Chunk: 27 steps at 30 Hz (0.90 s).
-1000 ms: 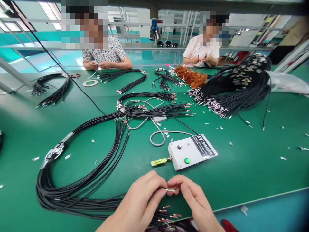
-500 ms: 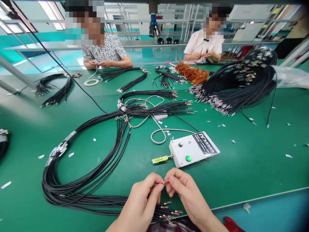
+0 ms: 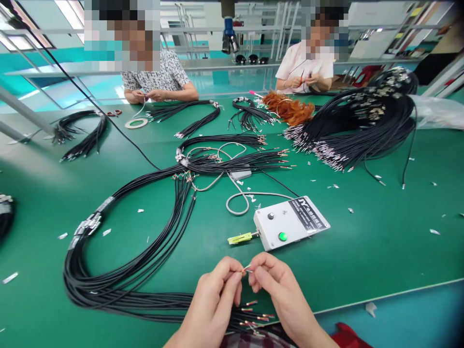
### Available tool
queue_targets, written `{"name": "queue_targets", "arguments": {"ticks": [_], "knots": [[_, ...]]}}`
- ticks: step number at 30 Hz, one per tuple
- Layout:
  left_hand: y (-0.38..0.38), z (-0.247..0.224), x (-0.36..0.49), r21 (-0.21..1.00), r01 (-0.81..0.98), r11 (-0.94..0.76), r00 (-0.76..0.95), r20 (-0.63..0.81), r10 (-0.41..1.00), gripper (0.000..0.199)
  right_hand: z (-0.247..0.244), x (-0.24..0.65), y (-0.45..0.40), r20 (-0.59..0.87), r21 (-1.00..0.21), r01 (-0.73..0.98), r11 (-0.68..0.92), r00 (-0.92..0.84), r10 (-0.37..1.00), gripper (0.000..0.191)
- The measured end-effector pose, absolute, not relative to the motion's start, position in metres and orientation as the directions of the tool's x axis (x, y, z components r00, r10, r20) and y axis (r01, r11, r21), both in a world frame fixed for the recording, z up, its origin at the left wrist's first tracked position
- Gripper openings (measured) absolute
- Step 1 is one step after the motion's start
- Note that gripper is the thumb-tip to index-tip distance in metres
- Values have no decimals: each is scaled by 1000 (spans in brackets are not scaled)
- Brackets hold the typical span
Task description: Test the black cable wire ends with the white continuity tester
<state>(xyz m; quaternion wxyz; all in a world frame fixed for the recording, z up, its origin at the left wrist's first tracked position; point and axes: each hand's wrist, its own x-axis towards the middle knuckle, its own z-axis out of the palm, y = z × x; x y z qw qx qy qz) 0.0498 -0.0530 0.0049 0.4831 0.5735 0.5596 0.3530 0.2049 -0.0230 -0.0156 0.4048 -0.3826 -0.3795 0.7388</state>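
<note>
Near the table's front edge, my left hand (image 3: 219, 292) pinches a thin wire end (image 3: 245, 269) with copper and light strands between thumb and forefinger. My right hand (image 3: 277, 285) is closed at the other side of the same wire end, its fingertips on the strands. Below and behind my left hand runs a bundle of black cables (image 3: 145, 302), whose stripped ends (image 3: 257, 318) show between my wrists. Just beyond my hands lies a grey control box (image 3: 281, 222) with a green button and a yellow-green clip (image 3: 239, 239) on its left side.
Further black cable bundles (image 3: 235, 162) lie mid-table, with a large pile (image 3: 362, 125) at right beside orange strands (image 3: 288, 108). A tape roll (image 3: 136, 123) is at back left. Two people work across the green table (image 3: 373, 251). White scraps lie scattered.
The fingers of my right hand have shifted slightly at the wire end, and separate light strands now show where a copper-coloured piece was seen. The box and cables stay put.
</note>
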Motion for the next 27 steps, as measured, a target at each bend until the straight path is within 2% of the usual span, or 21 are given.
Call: {"name": "queue_targets", "arguments": {"ticks": [7,13,17,20,22,25,27], "knots": [[-57,2,51,972,198,125,104,-148,984,26,-19,197,-24,-275,-881,-285,-377,-338,900,26],[-50,9,54,923,-121,366,196,-339,920,32,-23,198,-25,-320,-873,-257,-415,-343,883,26],[-45,3,60,918,-176,356,21,-359,933,30,-17,198,-25,-258,-951,-93,-295,-290,922,26],[-47,-3,64,926,-131,355,-86,-368,926,25,-12,200,-24,-145,-989,80,-128,-270,952,24],[-50,-6,63,948,-6,317,-97,-316,944,22,-11,202,-22,-47,-985,170,2,-286,957,21],[-53,-9,60,954,226,197,-76,-185,980,24,-14,209,-19,95,-934,295,202,-340,935,17],[-53,-13,57,947,276,164,-48,-157,986,26,-18,215,-19,162,-871,378,315,-384,909,17]]}}
